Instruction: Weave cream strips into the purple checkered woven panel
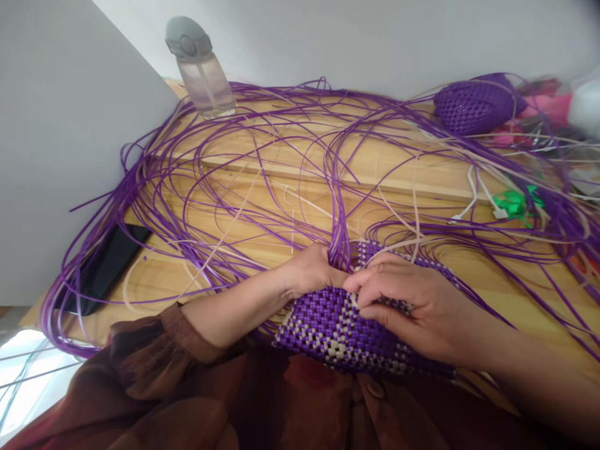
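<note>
A half-woven purple and cream basket piece (328, 328) lies at the near edge of the wooden table (422, 169), against my body. My left hand (312, 269) is closed on its upper edge, where purple strands (340, 237) rise out of the weave. My right hand (407, 306) rests on top of the weave, its thumb and fingers pinched on a thin cream strand (398, 247) at the edge. Long purple strands (197, 187) fan out from the piece across the whole table.
A clear water bottle with a grey lid (201, 69) stands at the back left by the wall. A black phone (105, 265) lies at the table's left edge. A finished purple woven basket (473, 103) sits at the back right, with green ribbon (515, 203) and white cables nearby.
</note>
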Motion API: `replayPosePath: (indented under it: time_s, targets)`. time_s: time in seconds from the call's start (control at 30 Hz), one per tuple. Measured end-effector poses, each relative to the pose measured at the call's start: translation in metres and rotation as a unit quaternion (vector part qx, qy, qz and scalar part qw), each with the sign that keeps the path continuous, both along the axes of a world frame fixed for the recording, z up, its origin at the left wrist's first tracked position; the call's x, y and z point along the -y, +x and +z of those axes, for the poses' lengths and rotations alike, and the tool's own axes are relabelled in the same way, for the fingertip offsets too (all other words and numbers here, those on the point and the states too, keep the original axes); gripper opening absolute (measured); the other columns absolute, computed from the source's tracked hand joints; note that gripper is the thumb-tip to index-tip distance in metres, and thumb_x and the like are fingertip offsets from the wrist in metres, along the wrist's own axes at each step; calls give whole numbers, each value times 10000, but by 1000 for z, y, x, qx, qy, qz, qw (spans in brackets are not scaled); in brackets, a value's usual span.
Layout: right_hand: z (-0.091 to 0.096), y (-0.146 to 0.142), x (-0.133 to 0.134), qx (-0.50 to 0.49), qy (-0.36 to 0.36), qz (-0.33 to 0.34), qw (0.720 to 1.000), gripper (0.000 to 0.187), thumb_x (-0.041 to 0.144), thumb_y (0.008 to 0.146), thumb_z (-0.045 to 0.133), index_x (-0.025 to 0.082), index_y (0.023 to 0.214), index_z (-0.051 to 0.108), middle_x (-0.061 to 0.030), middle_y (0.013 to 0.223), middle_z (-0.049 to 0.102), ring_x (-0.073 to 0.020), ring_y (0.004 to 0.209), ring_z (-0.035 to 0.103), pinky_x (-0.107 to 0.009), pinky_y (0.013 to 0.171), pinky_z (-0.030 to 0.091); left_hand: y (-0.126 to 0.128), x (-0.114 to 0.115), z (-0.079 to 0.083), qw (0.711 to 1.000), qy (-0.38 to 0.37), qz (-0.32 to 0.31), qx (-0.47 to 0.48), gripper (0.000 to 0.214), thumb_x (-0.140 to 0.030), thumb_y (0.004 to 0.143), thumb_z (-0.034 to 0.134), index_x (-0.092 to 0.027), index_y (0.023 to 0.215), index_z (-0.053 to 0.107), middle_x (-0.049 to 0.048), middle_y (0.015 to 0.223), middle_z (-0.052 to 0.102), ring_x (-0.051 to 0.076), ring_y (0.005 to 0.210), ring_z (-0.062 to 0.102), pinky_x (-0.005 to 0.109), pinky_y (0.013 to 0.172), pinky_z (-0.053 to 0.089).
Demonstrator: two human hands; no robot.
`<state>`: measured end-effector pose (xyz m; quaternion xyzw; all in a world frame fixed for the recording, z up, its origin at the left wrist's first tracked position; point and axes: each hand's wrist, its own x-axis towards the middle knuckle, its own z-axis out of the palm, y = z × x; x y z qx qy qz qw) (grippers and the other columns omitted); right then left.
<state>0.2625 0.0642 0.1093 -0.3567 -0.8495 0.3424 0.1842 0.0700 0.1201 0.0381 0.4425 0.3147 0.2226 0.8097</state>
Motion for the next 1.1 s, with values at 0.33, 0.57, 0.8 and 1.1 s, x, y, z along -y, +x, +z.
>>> replayPosePath:
  time_s: [0.33, 0.57, 0.8, 1.1]
  targets:
    - [-14, -5, 5, 14, -46, -270, 962, 80, 274, 868, 668, 242, 934, 699, 21, 843, 736, -135, 749, 680, -269, 694, 516, -2, 0, 7, 998, 16, -5, -61, 289, -171, 539, 860, -121, 796, 738, -1, 743, 681, 102, 658, 582, 225, 675, 473]
    - [-23, -3, 5, 30, 66, -273, 959, 131, 240, 879, 652, 267, 926, 771, 27, 911, 769, -139, 832, 707, -270, 777, 526, 0, 0, 5, 999, 21, -7, -45, 359, -183, 544, 866, -133, 885, 763, 23, 844, 717, 127, 747, 626, 260, 782, 503]
    - [-10, -7, -5, 115, 93, -230, 962, 161, 195, 863, 622, 254, 918, 761, 41, 888, 768, -143, 815, 699, -270, 722, 484, -1, 1, 3, 996, 66, -7, -62, 313, -286, 596, 859, -123, 816, 707, 10, 787, 660, 120, 703, 577, 265, 731, 471]
    - [9, -13, -21, 226, 52, -185, 955, 89, 187, 817, 631, 230, 831, 708, 50, 696, 710, -142, 623, 622, -276, 577, 357, -1, 0, 0, 994, 84, -4, -75, 329, -319, 578, 861, -136, 763, 658, -26, 701, 590, 101, 623, 510, 242, 628, 411]
